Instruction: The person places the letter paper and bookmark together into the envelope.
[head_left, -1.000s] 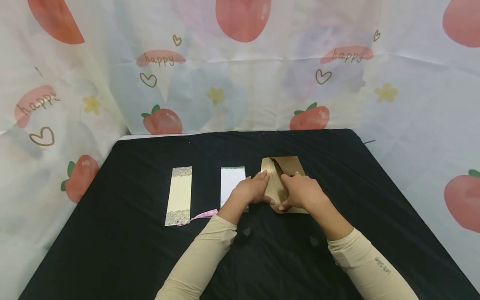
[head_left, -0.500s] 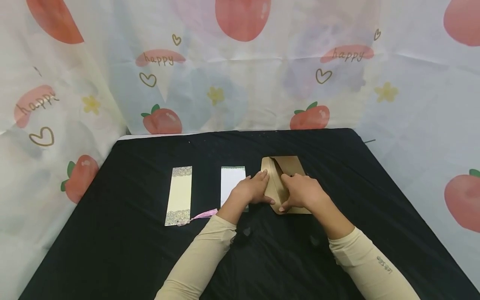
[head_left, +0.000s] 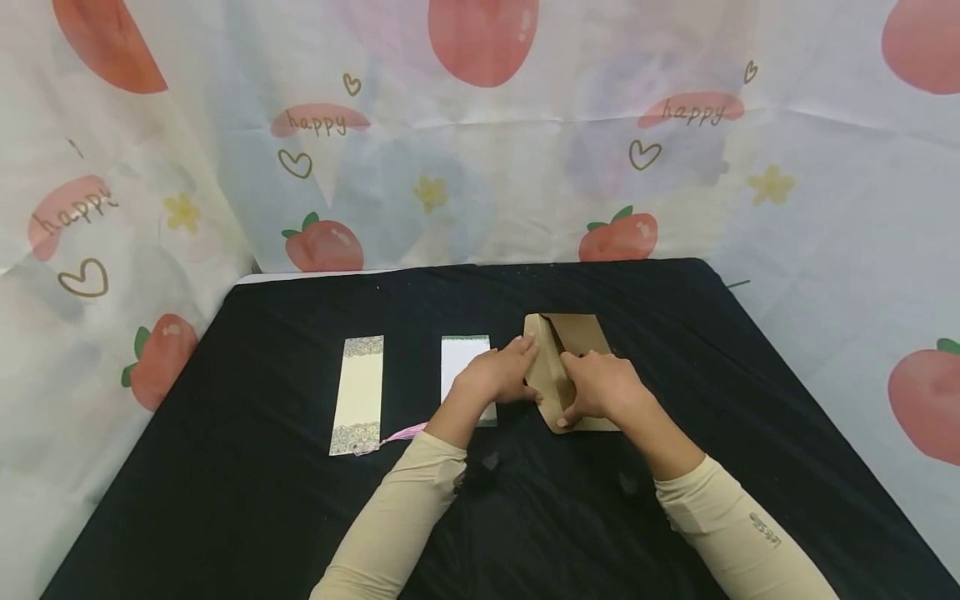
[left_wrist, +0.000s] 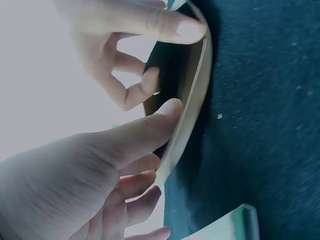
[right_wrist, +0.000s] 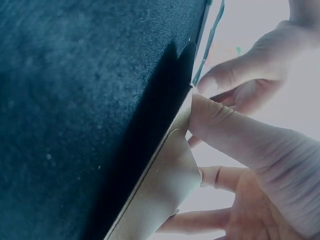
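A brown kraft paper envelope [head_left: 583, 331] lies at the right of the black-covered table, its flap [head_left: 549, 375] towards the left and raised from the body along a dark gap. My left hand [head_left: 491, 375] touches the flap's left edge with loosely extended fingers; in the left wrist view its thumb lies close to the paper edge [left_wrist: 192, 100]. My right hand [head_left: 603, 385] pinches the envelope near its front corner, thumb at the corner and fingers bent at the gap. In the right wrist view, that thumb meets the envelope's corner [right_wrist: 167, 182]. Its fingertips are partly hidden.
Left of the envelope lies a white card [head_left: 461, 354] with green ends, partly under my left hand. Farther left is a cream bookmark [head_left: 360, 392] with lace-patterned ends and a pink tassel [head_left: 408, 431]. Behind the black cloth [head_left: 300, 517] hangs a fruit-printed curtain [head_left: 487, 167].
My left hand has shifted slightly left, its thumb drawing back to the flap's edge. The right hand keeps its hold, and the flap's near corner sits a little lower in view.
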